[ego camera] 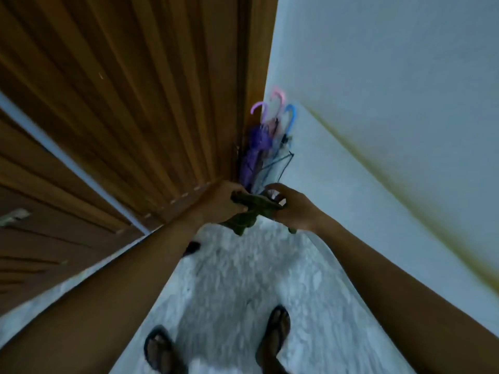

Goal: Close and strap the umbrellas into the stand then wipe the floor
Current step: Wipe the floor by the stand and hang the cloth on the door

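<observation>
Umbrellas (256, 147) are sitting closed in the wire stand (285, 161) at the floor (229, 279) corner, between the wooden door (135, 103) and the wall (378, 76). Straps are too blurred to tell. Count: three umbrellas, with purple, pink and blue handles. One dark green cloth (251, 210). Left hand (218, 203) and right hand (295, 210) fingers are both curling round the cloth, near the stand's base. Wiping is likely only beginning.

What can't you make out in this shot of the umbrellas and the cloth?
Head view only.
The stand: base hidden behind left grip, right grip and cloth.
The umbrellas: straps lost in motion blur.
The dark thing on the floor: partly behind the left forearm, blurred.
</observation>
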The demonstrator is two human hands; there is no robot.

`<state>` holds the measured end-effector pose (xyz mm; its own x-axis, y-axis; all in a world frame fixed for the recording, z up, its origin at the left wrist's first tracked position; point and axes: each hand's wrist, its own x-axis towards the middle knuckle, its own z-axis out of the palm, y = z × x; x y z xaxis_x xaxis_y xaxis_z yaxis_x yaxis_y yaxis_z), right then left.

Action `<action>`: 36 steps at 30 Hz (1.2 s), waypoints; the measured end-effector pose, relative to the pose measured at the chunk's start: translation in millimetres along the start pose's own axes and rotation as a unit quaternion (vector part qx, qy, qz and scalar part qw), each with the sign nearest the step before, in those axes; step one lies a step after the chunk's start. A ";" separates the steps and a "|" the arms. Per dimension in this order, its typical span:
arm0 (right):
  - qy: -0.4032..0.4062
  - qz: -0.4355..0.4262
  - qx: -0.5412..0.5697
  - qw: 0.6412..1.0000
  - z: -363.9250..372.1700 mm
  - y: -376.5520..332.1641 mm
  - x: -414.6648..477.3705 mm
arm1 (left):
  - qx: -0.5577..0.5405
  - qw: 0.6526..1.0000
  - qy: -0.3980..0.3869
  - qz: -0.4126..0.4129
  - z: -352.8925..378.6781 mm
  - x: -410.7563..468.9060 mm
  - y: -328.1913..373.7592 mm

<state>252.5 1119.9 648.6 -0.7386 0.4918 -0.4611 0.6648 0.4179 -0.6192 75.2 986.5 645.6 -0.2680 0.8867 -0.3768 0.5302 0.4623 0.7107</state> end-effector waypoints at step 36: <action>0.214 0.139 -0.022 0.967 407.0 529.4 390.6 | 0.194 0.974 -0.055 0.105 479.8 386.5 -473.6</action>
<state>270.4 1222.3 -118.0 -0.4226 0.8571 -0.2945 0.8419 0.2510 -0.4776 106.4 1105.9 -121.7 -0.0445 0.9452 -0.3233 0.8341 0.2133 0.5088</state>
